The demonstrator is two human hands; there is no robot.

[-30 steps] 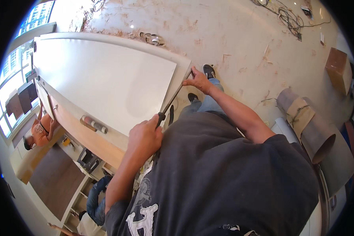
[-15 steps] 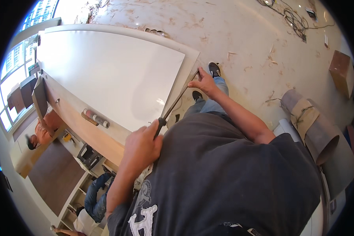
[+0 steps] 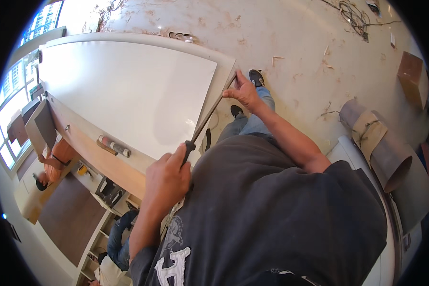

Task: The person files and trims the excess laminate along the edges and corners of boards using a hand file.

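Note:
My left hand (image 3: pixel 168 175) is closed around the black handle of a long thin file (image 3: pixel 209 113). My right hand (image 3: pixel 243 90) pinches the file's far tip. The file lies along the right edge of a large white panel (image 3: pixel 128 90), which rests flat on a wooden-edged bench (image 3: pixel 105 164). Both hands sit at that edge, the left near the panel's near corner, the right near its far corner.
A small cartridge tube (image 3: pixel 113 146) lies on the bench's wooden strip. Rolled sheets (image 3: pixel 391 152) lean at the right, with a brown box (image 3: pixel 410 71) and cables (image 3: pixel 352 12) on the dusty floor. Other people (image 3: pixel 57 157) are low at the left by shelving (image 3: pixel 109 190).
Both hands keep hold of the file. My left hand has drawn slightly back toward my body along the panel edge, and the view has shifted a little.

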